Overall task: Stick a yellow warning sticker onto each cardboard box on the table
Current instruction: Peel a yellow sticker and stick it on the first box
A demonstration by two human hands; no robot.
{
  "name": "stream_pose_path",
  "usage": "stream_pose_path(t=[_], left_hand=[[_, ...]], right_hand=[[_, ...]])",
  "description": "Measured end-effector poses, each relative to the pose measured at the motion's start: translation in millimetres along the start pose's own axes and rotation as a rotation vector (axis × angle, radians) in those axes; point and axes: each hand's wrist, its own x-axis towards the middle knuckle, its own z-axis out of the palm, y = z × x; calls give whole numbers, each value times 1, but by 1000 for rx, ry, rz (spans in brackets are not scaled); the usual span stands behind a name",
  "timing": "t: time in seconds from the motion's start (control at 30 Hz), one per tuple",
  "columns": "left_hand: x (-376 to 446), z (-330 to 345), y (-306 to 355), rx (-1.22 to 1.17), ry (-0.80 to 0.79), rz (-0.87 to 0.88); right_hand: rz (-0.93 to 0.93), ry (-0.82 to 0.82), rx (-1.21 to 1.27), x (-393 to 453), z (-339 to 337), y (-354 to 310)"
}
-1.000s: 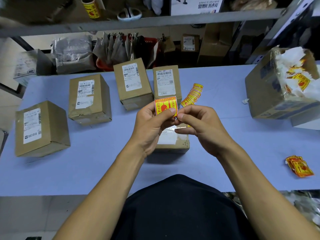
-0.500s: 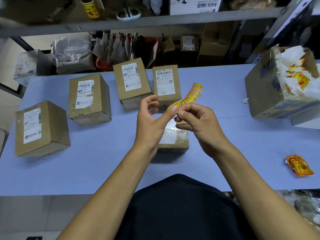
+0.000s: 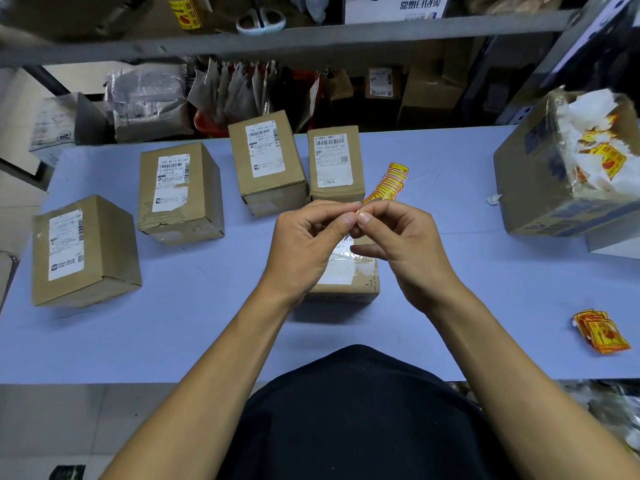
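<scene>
My left hand (image 3: 308,244) and my right hand (image 3: 401,244) meet fingertip to fingertip above a small cardboard box (image 3: 360,275). Both pinch one yellow warning sticker (image 3: 356,213), which is almost hidden and shows only a sliver edge-on. Several more cardboard boxes with white shipping labels stand on the blue table (image 3: 173,334): one at the far left (image 3: 83,251), one behind it (image 3: 180,192), one at the middle back (image 3: 266,164), one beside that (image 3: 334,164). None of these shows a yellow sticker.
A fanned row of yellow stickers (image 3: 389,183) lies behind my hands. A small pile of stickers (image 3: 599,332) lies near the front right edge. A large open carton (image 3: 561,168) with white backing scraps stands at the right. Shelving with parcels runs behind the table.
The sticker faced me flat in my left hand; it has since turned edge-on. My left fingers opened, then closed again, and both hands now pinch it together.
</scene>
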Motion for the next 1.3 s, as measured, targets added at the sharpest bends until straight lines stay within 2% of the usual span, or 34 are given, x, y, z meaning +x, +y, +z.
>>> stream_pose_path(t=[0.27,0.53,1.3], left_hand=[[0,2,-2,50,-17,56],[-1,1,-4,177,-11,121],[-4,2,-11,279,22,212]], right_hand=[[-36,91,-5,-2,4,-1],[7,86,83,-2,0,-4],[0,124,39,-2,6,-5]])
